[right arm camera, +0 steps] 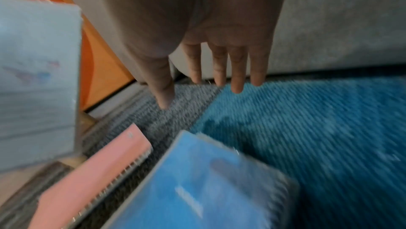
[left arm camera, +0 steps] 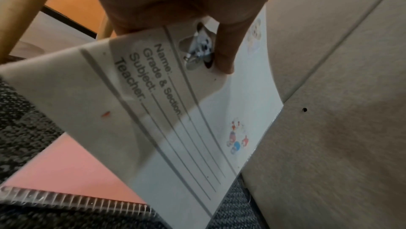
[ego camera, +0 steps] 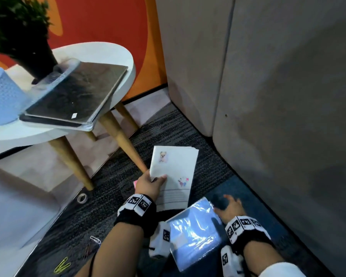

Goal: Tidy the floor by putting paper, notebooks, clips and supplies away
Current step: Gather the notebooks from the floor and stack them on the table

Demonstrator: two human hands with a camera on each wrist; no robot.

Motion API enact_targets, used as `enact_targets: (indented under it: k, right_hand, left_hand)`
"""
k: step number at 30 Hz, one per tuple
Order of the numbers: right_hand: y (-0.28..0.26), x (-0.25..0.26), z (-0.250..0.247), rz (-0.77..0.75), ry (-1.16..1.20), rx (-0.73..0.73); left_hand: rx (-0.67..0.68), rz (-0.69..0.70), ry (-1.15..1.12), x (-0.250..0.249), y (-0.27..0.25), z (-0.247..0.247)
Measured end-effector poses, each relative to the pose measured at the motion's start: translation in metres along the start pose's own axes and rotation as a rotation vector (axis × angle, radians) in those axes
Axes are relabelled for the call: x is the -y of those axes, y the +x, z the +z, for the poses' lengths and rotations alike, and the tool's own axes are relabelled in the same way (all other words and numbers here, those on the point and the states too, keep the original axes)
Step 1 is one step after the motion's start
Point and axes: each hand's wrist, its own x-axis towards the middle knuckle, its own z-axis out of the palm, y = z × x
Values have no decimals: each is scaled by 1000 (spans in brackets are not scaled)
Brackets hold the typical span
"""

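Note:
My left hand point(ego camera: 155, 179) grips a thin stack of white notebooks point(ego camera: 176, 166) with cartoon stickers, lifted off the carpet and tilted. In the left wrist view my thumb point(left arm camera: 223, 54) presses on the cover of the white notebooks point(left arm camera: 175, 120), which bears printed name lines. Under it a pink spiral notebook point(left arm camera: 72, 168) lies flat on the floor. My right hand point(ego camera: 227, 203) hovers with straight, spread fingers point(right arm camera: 237, 76) over the far corner of a blue plastic-wrapped notebook point(ego camera: 196, 232) on the carpet and holds nothing.
A white low table point(ego camera: 120, 54) with wooden legs carries dark notebooks point(ego camera: 76, 94), a potted plant point(ego camera: 28, 37) and a blue container point(ego camera: 2, 96). A tape roll point(ego camera: 82, 197), a paper clip point(ego camera: 95, 239) and yellow clips point(ego camera: 62, 265) lie on the floor. Grey upholstered furniture point(ego camera: 278, 86) stands at right.

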Motion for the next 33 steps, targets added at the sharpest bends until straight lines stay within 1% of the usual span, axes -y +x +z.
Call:
enact_targets:
  k: [2,4,8,13,17,19,21,23,25,29,33]
  right_hand:
    - [3,-10,21,85,-19,76]
    - [6,-17,36,153,-37,119]
    - [7,-25,58,225,-84,105]
    - [5,-33,78,249,-183,75]
    - [2,-38,79,274,-192,44]
    - [3,-37,75,297,-147,94]
    - [8,-33,67,311,-46,155]
    - [12,-25,54,276,23,216]
    - [15,-13,42,178,117,230]
    - [8,23,15,-8,306,151]
    - [-9,64,-28,-122,432,77]
  left_hand:
    - [-4,-10,-21,6,-1,0]
    - [-7,-13,-42,11,-3,2]
    - [6,-1,-14,17,-4,7]
    - [11,12,22,21,-6,10]
    - [-5,8,44,22,-7,10]
    - [-13,-5,50,24,-6,10]
    - [-18,-11,54,25,-6,11]
    - [-23,-11,60,24,-6,13]
    - [-29,-10,63,20,-8,14]
    - [-20,-22,85,14,-8,17]
    - [9,-15,47,2,-8,20]
